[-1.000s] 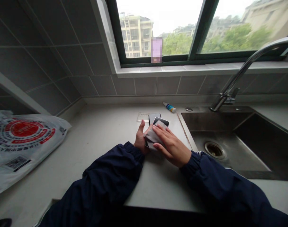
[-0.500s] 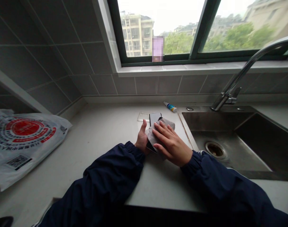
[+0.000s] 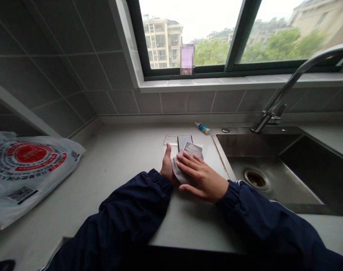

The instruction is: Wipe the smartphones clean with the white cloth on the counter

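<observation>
A phone-like flat device [image 3: 194, 145] with a pale rim rests tilted in my left hand [image 3: 167, 165], whose thumb points up along its left side. A grey cloth [image 3: 183, 175] covers the lower part of the device. My right hand [image 3: 205, 179] lies over the cloth, pressing it onto the device with fairly straight fingers, the thumb lower down. Just beyond my hands a dark-edged phone [image 3: 184, 140] lies on the counter, partly hidden by the device. Beside it is a clear phone case [image 3: 169, 140]. My left fingers are hidden beneath the device.
A white plastic bag [image 3: 30, 169] with red print sits on the counter [image 3: 123, 150] at the left. A small tube [image 3: 202, 128] lies near the back, left of the steel sink [image 3: 273, 150]. Above the sink curves a chrome faucet [image 3: 287, 86]. The window [image 3: 188, 34] is behind.
My right hand has slid the cloth down and a little left along the device, uncovering its upper end. The left hand stays almost in place.
</observation>
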### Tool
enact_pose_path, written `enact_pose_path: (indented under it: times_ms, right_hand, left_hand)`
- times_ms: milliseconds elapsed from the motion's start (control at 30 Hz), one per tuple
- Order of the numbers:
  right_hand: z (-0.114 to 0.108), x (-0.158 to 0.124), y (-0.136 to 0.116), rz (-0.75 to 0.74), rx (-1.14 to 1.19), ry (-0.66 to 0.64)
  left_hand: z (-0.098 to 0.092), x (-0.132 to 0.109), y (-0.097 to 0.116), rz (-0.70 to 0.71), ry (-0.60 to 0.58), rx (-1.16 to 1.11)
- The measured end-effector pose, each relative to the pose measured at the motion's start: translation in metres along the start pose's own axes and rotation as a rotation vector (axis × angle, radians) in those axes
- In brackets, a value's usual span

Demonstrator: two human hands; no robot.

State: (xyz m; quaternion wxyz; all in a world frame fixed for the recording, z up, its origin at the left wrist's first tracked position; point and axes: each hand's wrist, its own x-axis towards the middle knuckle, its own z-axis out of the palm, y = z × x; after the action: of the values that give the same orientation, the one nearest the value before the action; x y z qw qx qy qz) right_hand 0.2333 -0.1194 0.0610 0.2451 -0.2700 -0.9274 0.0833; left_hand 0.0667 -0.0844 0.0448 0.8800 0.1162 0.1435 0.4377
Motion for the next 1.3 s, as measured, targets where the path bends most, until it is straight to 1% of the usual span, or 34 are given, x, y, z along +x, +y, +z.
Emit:
enact_pose_path:
  times_ms: [133,300,400,500,600,767,900,1000,1167,1300]
  right_hand:
    - [0.003,-0.001,0.0,-0.039,0.022,0.004]
    - [0.008,0.0,0.004,-0.028,0.009,0.133]
    - [0.01,0.001,0.005,-0.034,0.007,0.182]
    - [0.01,0.0,0.004,-0.027,0.009,0.201]
    - [0.01,0.0,0.001,-0.028,0.019,0.215]
    - [0.007,0.001,-0.003,-0.012,0.042,0.201]
    - [0.005,0.001,-0.004,-0.015,0.014,0.143]
    - [0.007,0.001,-0.004,-0.034,-0.006,0.115]
    - [0.008,0.001,-0.004,-0.045,-0.017,0.075]
    - [0.007,0.001,-0.005,-0.043,-0.006,0.098]
  left_hand:
    - [0.001,-0.002,0.007,-0.008,0.051,-0.025]
    - [0.01,-0.005,0.009,0.032,0.095,-0.002]
    - [0.012,-0.006,0.008,0.027,0.118,-0.009]
    - [0.011,-0.007,0.006,0.013,0.098,-0.001]
    - [0.009,-0.007,0.004,-0.002,0.025,0.005]
    - [0.011,-0.008,0.002,-0.095,-0.068,0.02]
    - [0.009,-0.008,0.003,-0.178,-0.084,0.053]
    - [0.008,-0.008,0.002,-0.194,-0.079,0.086]
    - [0.01,-0.008,0.0,-0.19,-0.07,0.113]
    - [0.01,-0.007,0.002,-0.209,-0.085,0.109]
